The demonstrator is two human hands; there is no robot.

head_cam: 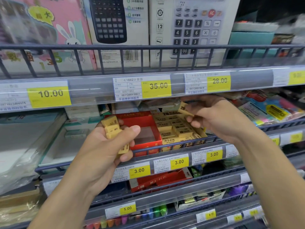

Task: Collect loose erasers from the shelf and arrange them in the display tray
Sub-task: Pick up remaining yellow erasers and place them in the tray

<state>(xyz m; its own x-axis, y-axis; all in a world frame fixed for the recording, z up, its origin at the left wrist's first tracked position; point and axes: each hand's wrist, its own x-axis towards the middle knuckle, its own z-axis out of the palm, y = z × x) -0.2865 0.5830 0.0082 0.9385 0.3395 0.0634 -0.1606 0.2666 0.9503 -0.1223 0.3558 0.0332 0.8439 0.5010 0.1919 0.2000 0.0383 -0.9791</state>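
Tan erasers are shown at three places. A stack of erasers (112, 128) is gripped in the left hand (105, 146), fingers and thumb curled round it, in front of the shelf's front rail (173, 144). One eraser (184, 109) is pinched between thumb and fingertips of the right hand (219, 118). It is held tilted, its long axis sloping down toward the right. More erasers are packed flat in rows in the tan tray (179, 129), which stands against the front rail, touching a red tray (142, 129) on its left. The red tray appears largely unfilled.

The deciding relation is judged as follows: the pinched eraser hangs just above the tan tray's rear edge, so the tray lies below and slightly toward the person. The right hand is the nearer one; the left is beside the red tray's left edge. Before placement, the eraser would probably be turned flat, to match the packed rows.
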